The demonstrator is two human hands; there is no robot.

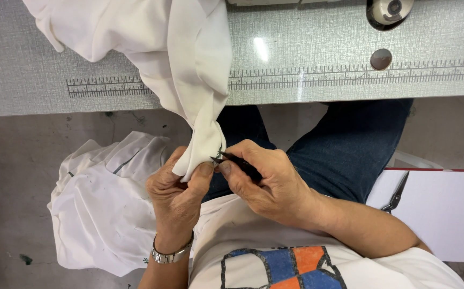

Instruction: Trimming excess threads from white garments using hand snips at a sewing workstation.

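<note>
Below the grey desk (323, 80), the left hand (175, 195) pinches white cloth (200, 134) while the right hand (266, 182) grasps a black thread snip (240, 163), whose tip could nick the fabric beside that grip.

We see a white garment (189, 64) hanging off the grey worktop's (349, 48) edge, its lower corner folded and bunched. A slim black tool (237, 162) touches that corner, its tip pointing left.

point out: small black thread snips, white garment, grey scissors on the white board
small black thread snips (241, 164), head view, handle
white fabric garment (189, 64), head view, draped folds
grey metal scissors (397, 195), head view, blades
</note>
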